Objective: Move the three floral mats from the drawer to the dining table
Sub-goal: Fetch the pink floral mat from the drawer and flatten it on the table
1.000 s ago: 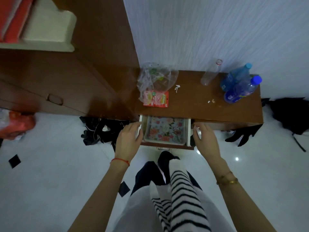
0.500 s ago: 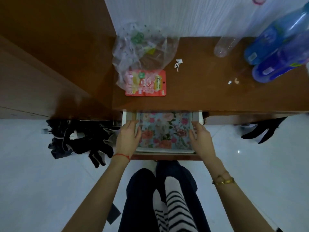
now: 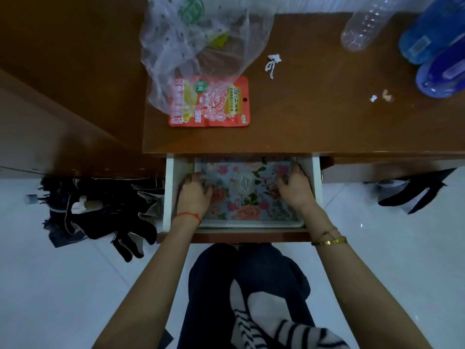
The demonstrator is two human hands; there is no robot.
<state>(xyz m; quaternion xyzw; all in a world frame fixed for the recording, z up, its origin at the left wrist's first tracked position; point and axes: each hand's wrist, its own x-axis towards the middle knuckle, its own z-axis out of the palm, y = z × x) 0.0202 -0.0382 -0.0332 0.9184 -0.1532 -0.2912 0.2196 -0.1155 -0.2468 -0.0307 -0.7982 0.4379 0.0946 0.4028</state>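
The white-walled drawer (image 3: 168,192) under the brown desk stands pulled out. Inside it lies a stack of floral mats (image 3: 241,197), light blue with pink and orange flowers; only the top one shows fully, with pale edges beneath at the front. My left hand (image 3: 193,195) is inside the drawer, curled over the stack's left edge. At the right edge my right hand (image 3: 295,188) has its fingers curled over the stack too. Whether the stack is lifted I cannot tell. The mats' far end is hidden under the desk top.
On the brown desk top (image 3: 314,117) lie a red snack packet (image 3: 216,107) under a clear plastic bag (image 3: 201,44), a clear bottle (image 3: 362,28) and two blue bottles (image 3: 437,51). Dark clothing (image 3: 100,212) lies on the white floor left of the drawer, more dark cloth (image 3: 412,192) at right.
The camera has come closer over the drawer. Both hands went from the drawer's sides into the drawer and now curl over the left and right edges of the mats.
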